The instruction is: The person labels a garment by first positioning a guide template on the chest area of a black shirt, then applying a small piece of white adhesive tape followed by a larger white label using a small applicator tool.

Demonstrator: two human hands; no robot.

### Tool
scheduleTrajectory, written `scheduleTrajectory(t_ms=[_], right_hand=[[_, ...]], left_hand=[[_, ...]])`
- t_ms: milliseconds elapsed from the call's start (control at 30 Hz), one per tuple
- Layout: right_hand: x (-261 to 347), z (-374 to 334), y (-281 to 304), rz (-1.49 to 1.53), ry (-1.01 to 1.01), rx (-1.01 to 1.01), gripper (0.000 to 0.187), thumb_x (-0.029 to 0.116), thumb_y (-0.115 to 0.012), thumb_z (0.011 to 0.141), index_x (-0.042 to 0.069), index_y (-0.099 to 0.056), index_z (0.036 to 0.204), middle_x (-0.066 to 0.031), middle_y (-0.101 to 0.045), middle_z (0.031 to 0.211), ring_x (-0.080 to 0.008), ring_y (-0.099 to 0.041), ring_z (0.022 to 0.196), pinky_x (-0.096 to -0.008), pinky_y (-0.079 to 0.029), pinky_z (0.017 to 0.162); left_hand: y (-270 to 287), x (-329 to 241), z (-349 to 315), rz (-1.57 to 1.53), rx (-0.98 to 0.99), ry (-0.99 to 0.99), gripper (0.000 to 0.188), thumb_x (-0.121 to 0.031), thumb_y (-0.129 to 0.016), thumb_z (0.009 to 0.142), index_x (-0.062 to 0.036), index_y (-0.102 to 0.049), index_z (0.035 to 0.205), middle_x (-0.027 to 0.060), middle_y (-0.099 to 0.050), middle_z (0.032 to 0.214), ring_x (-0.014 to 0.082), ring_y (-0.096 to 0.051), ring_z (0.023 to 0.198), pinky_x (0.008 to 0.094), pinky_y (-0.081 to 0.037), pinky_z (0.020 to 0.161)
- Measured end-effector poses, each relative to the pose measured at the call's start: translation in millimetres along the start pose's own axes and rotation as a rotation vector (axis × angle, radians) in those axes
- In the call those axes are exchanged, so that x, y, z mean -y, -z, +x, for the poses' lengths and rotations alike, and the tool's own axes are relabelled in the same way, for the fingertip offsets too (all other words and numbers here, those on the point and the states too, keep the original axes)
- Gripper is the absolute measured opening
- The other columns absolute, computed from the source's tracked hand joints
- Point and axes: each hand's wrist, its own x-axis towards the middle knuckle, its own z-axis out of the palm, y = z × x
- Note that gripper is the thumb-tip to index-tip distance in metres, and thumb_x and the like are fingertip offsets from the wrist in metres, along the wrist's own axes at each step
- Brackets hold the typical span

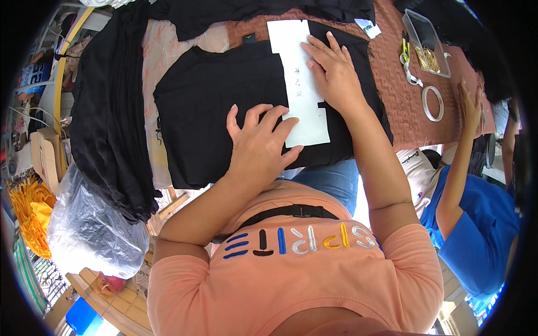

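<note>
Far left: yellow cloth [32,215] in a heap, then a clear plastic bag [92,227] beneath a long black drape [109,106] that hangs over that end of the bench [392,84]. Black garment [218,117] spread flat next. Left hand [259,143] over it, fingers apart, thumb and forefinger at the lower left edge of a white card [300,89] lying on the garment. Right hand [336,75] palm down, fingers parted, hiding some of the card's right edge. Further right: white tag [369,28], yellow cutter [405,49], clear box [428,43], white ring [432,103], co-worker's hand [471,106].
</note>
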Motion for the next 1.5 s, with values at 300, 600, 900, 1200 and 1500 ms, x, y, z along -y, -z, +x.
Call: scheduleTrajectory(t_ms=[300, 600, 900, 1200, 1500], right_hand=[[0, 0, -2, 0.003, -0.007, -0.006, 0.034, 0.020, -0.058, 0.095, 0.016, -0.063, 0.128, -0.0050, -0.056, 0.139, -0.0332, -0.039, 0.140, -0.0530, -0.028, 0.115], [-3, -2, -5, -0.021, 0.014, -0.021, 0.035, 0.021, -0.059, 0.094, 0.015, -0.063, 0.128, -0.0053, -0.056, 0.139, -0.0357, -0.039, 0.138, -0.0537, -0.028, 0.114], [-3, -1, -6, -0.002, 0.039, -0.011, 0.035, 0.021, -0.059, 0.093, 0.014, -0.063, 0.128, -0.0068, -0.056, 0.138, -0.0390, -0.041, 0.136, -0.0552, -0.030, 0.113], [-2, 1, -5, 0.041, 0.036, 0.012, 0.035, 0.020, -0.060, 0.092, 0.013, -0.064, 0.126, -0.0088, -0.058, 0.137, -0.0426, -0.042, 0.135, -0.0569, -0.030, 0.112], [4, 2, 0, 0.066, 0.016, 0.058, 0.036, 0.018, -0.060, 0.092, 0.014, -0.065, 0.127, -0.0081, -0.057, 0.139, -0.0419, -0.041, 0.136, -0.0563, -0.030, 0.112]], left_hand=[[-1, 2, -1, 0.007, -0.007, -0.003, 0.044, -0.028, -0.082, 0.071, -0.0152, -0.070, 0.111, 0.0014, -0.061, 0.124, 0.0237, -0.049, 0.120, 0.0632, -0.019, 0.106], [-1, 2, -3, 0.025, 0.002, 0.006, 0.050, -0.030, -0.082, 0.071, -0.0146, -0.067, 0.116, 0.0005, -0.060, 0.124, 0.0237, -0.049, 0.120, 0.0629, -0.019, 0.107], [-2, 15, 30, -0.104, -0.046, -0.116, 0.083, -0.040, -0.079, 0.076, -0.0081, -0.043, 0.143, 0.0161, -0.045, 0.142, 0.0346, -0.043, 0.131, 0.0523, -0.027, 0.111], [-22, 39, 92, -0.020, 0.226, -0.105, 0.100, -0.039, -0.082, 0.073, 0.0095, -0.032, 0.145, 0.0281, -0.028, 0.154, 0.0385, -0.026, 0.145, 0.0425, -0.029, 0.117], [-18, 40, 92, 0.042, 0.327, -0.091, 0.099, -0.042, -0.082, 0.073, 0.0093, -0.035, 0.144, 0.0254, -0.026, 0.156, 0.0346, -0.024, 0.147, 0.0416, -0.027, 0.119]])
